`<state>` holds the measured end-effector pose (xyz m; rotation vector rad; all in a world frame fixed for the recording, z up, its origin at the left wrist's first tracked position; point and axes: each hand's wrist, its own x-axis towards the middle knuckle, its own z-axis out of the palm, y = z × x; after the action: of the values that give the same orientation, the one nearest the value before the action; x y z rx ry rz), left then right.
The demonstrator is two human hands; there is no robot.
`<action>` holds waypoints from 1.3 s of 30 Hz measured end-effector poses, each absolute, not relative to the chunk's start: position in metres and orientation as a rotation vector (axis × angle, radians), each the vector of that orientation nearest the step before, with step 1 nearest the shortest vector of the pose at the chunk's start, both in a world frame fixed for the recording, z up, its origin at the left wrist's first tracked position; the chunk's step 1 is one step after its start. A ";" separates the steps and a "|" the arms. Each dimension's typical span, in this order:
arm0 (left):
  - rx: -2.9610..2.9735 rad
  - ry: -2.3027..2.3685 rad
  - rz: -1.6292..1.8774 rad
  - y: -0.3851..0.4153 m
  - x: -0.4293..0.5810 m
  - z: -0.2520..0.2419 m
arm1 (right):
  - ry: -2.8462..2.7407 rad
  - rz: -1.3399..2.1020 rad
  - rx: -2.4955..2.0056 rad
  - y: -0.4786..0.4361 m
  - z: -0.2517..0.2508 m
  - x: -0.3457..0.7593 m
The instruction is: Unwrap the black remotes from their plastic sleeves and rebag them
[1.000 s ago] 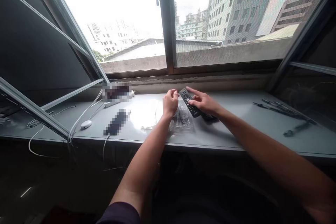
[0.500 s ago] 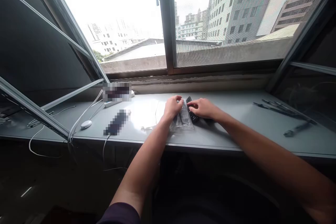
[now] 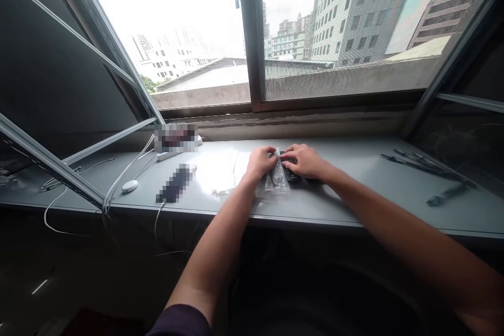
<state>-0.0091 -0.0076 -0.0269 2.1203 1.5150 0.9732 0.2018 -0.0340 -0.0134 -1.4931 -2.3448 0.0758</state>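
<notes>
A clear plastic bag lies crinkled on the grey desk. My left hand is closed on the upper part of this bag, thumb and fingers bent at its edge. Right beside the bag is a black remote control with rows of small buttons. My right hand grips it from the right, its fingers covering the far end. The fingertips of both hands almost meet at the bag's opening. Whether the remote's tip is inside the bag is hidden. Something dark shows under my right wrist, too shaded to name.
To the left lie a blurred-out phone-like item on a cable, a round white device and a white power strip. Dark thin rods lie at the right. A window frame rises behind; metal frame bars stand left.
My right hand has shifted slightly up and left, bringing the remote's far end closer against the bag. My left hand stays nearly in place on the bag.
</notes>
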 end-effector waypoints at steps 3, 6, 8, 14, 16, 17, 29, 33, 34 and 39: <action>2.137 1.497 0.967 -0.005 -0.010 -0.030 | -2.379 0.091 -1.454 -0.030 -0.018 0.202; 2.153 1.482 0.966 -0.003 -0.010 -0.032 | -2.385 0.090 -1.442 -0.027 -0.019 0.205; 2.161 1.484 0.958 -0.004 -0.009 -0.031 | -2.381 0.097 -1.427 -0.025 -0.020 0.206; 2.166 1.508 0.950 -0.010 -0.008 -0.026 | -2.380 0.124 -1.370 -0.027 -0.018 0.208; 2.172 1.511 0.954 -0.011 -0.007 -0.026 | -2.379 0.119 -1.364 -0.027 -0.018 0.208; 2.175 1.512 0.956 -0.011 -0.007 -0.026 | -2.380 0.119 -1.362 -0.027 -0.018 0.208; 2.028 2.364 0.772 -0.015 -0.032 -0.016 | -2.363 0.140 -1.387 -0.027 -0.017 0.209; 1.831 2.533 0.445 -0.011 -0.040 -0.018 | -2.364 0.152 -1.398 -0.028 -0.017 0.208; 1.819 2.548 0.422 -0.010 -0.041 -0.019 | -2.362 0.152 -1.404 -0.028 -0.017 0.208; 1.695 2.594 0.497 -0.003 -0.046 -0.023 | -2.363 0.148 -1.410 -0.028 -0.016 0.208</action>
<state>-0.0457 -0.0033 -0.0226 1.6945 2.5937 0.4973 0.2079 -0.0284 -0.0161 -1.4103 -2.3630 0.1476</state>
